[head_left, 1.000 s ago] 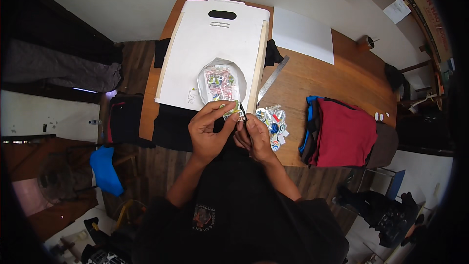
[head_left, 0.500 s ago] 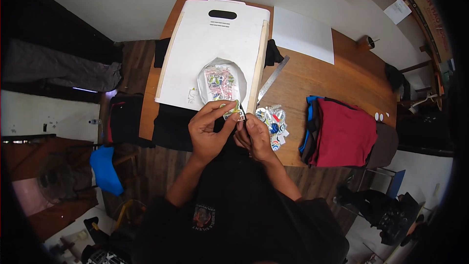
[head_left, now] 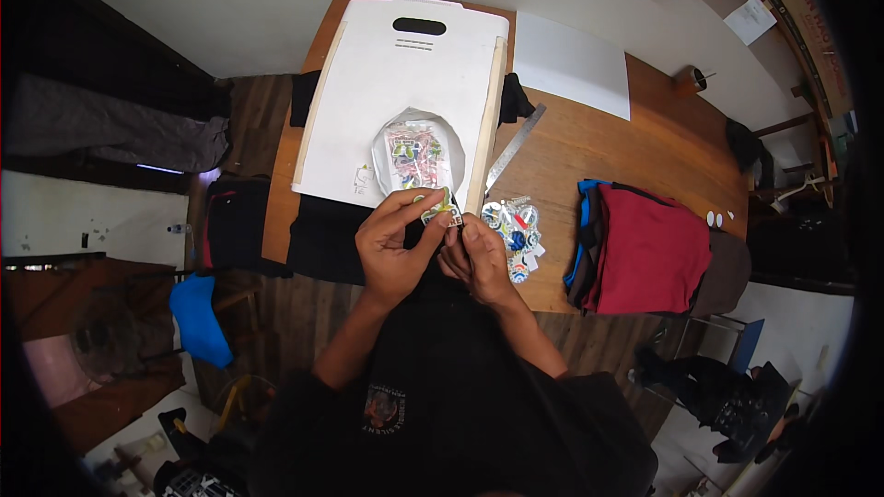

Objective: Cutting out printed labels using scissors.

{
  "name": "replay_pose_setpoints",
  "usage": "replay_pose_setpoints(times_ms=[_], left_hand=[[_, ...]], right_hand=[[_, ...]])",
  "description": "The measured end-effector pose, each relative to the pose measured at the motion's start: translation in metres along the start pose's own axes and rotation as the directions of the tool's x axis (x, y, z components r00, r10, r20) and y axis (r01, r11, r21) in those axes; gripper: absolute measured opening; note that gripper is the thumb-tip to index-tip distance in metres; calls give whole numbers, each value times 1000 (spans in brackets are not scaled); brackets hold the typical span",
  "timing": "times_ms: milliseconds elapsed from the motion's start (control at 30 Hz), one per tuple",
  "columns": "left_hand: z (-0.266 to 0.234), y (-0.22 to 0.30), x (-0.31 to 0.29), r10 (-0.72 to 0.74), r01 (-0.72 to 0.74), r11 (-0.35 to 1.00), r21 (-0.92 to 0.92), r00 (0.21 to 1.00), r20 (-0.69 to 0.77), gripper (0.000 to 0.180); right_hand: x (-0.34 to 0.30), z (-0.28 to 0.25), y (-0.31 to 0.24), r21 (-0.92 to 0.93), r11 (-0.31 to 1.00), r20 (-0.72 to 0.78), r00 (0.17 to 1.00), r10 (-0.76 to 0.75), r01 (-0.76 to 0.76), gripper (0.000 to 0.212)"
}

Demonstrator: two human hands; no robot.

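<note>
My left hand [head_left: 394, 244] pinches a small die-cut sticker [head_left: 440, 211], printed in green and white with dark letters, between thumb and fingers. From the other side, my right hand [head_left: 481, 256] closes on the sticker's lower right edge, its fingertips almost meeting the left thumb. Just beyond my hands, a clear plastic bag [head_left: 416, 158] of colourful stickers lies in a round white container or cut-out [head_left: 378, 158] on the white board [head_left: 405, 83]. A loose pile of stickers [head_left: 516, 235] lies to the right of my right hand.
On the wooden table [head_left: 562, 156], a metal ruler [head_left: 516, 149] lies beside the board. Folded red and dark cloths [head_left: 649, 248] are stacked at the right. A white sheet [head_left: 571, 64] and a brown cup [head_left: 689, 81] are farther back. Black cloth [head_left: 322, 244] lies under the board's near edge.
Both hands stay in nearly the same place, with the sticker still held between them. Only a very slight shift of the sticker and fingertips shows.
</note>
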State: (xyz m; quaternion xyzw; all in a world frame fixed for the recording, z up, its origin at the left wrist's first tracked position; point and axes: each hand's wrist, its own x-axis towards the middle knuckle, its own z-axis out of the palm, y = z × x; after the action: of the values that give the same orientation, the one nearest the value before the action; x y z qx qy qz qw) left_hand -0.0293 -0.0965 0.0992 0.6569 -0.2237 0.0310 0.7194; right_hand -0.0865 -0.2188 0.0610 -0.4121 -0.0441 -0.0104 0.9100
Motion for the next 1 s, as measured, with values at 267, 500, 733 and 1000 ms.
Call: replay_pose_setpoints(times_ms=[267,500,733,1000], left_hand=[[0,0,0,2,-2,1000,8,1000,-1,31],[0,1,1,7,-7,1000,1,1000,3,32],[0,0,1,8,-8,1000,8,1000,-2,32],[0,2,2,12,-12,1000,21,1000,3,33]], right_hand=[[-1,-2,1,-9,1000,-7,1000,12,-12,36],[-3,-6,6,20,999,-18,999,41,-41,37],[-2,-4,5,10,999,-24,999,35,-34,37],[-2,-4,8,23,1000,-25,1000,15,-15,36]])
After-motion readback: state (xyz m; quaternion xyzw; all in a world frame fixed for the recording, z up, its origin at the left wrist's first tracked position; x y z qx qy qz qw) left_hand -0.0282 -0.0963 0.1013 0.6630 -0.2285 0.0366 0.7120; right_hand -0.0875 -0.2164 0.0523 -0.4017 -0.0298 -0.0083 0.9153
